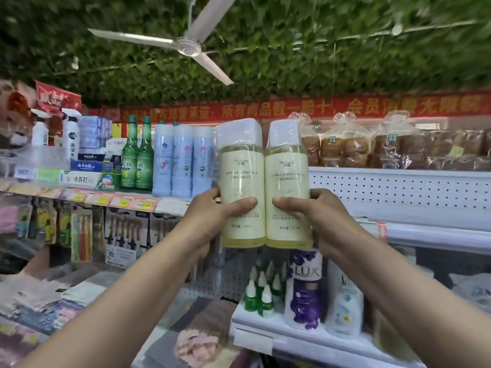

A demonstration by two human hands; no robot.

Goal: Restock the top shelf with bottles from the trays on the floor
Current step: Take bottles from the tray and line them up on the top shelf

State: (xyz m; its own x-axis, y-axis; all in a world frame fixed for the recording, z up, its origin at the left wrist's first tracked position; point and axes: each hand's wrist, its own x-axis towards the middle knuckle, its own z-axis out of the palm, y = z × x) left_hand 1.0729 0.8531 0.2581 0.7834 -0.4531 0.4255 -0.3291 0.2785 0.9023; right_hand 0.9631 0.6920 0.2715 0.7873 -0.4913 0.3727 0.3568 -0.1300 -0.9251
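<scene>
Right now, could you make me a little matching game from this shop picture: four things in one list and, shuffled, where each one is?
Things:
1. Pale yellow bottles
2. Bread bags
3. Purple Lux bottle
4. Ceiling fan

Places:
A. overhead, against the leafy ceiling
B. on the low white shelf, beside small green bottles
C. held up side by side, one in the left hand, one in the right hand
D. on the top shelf at the right

Pairs: 1-C, 2-D, 3-B, 4-A

Both arms raised, left grip (pixel 212 216) curled, right grip (pixel 316 211) curled
</scene>
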